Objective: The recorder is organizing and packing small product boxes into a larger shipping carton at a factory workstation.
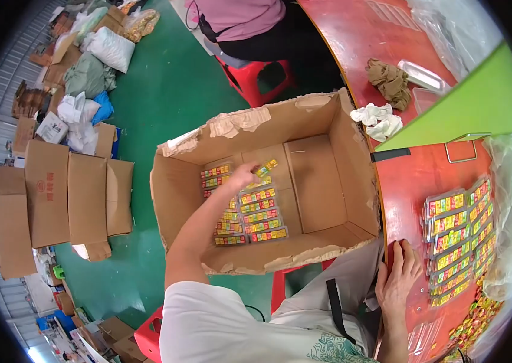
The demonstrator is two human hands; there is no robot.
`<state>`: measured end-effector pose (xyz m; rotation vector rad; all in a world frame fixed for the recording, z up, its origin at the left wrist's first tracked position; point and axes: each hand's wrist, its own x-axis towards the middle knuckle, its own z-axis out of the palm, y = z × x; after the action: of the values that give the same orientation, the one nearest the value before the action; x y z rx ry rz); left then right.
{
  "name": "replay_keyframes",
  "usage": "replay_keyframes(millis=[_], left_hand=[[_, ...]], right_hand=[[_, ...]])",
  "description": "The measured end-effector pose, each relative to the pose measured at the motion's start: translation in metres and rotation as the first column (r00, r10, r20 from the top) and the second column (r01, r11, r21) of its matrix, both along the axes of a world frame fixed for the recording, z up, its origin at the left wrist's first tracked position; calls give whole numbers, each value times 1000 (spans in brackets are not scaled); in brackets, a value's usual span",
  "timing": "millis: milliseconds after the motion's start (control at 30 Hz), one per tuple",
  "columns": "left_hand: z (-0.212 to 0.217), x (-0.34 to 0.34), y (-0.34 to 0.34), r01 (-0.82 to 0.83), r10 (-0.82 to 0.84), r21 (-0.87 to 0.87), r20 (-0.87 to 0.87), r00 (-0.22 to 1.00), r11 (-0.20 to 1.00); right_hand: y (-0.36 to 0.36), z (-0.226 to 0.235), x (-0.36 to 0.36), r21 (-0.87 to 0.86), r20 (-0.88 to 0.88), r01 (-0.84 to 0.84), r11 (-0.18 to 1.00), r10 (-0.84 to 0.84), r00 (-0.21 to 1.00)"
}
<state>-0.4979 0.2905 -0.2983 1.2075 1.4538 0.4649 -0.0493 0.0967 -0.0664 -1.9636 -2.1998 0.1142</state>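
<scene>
My left hand (245,176) reaches down into a large open cardboard box (316,181). It is closed on one end of a slim clear pack (266,167) of small yellow and red pieces, held at a slant. Beneath it, similar packs (261,215) lie side by side in two columns on the box floor; my forearm hides part of the left column. To the right, my right hand (399,278) rests open on the red table (401,206), its fingers stretched out. Beyond it on the table, more filled packs (449,242) lie in two columns.
Loose small pieces (480,317) are heaped at the table's near right. A green panel (474,97) stands over the table, near crumpled white paper (377,121) and brown paper (388,83). A person (244,21) sits beyond the box. Flattened cartons (56,193) stand at left.
</scene>
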Motion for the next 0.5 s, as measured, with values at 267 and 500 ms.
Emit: replay_keyframes(millis=[267,500], left_hand=[[-62,-28,48,386,-338,-53,-603,723,921],[-74,-16,63,530,-625,-366,-623,470,765]], right_hand=[[2,-4,-2,-54,70,1,999,3,998],[3,-4,-3,-86,90,23,996,-15,996]])
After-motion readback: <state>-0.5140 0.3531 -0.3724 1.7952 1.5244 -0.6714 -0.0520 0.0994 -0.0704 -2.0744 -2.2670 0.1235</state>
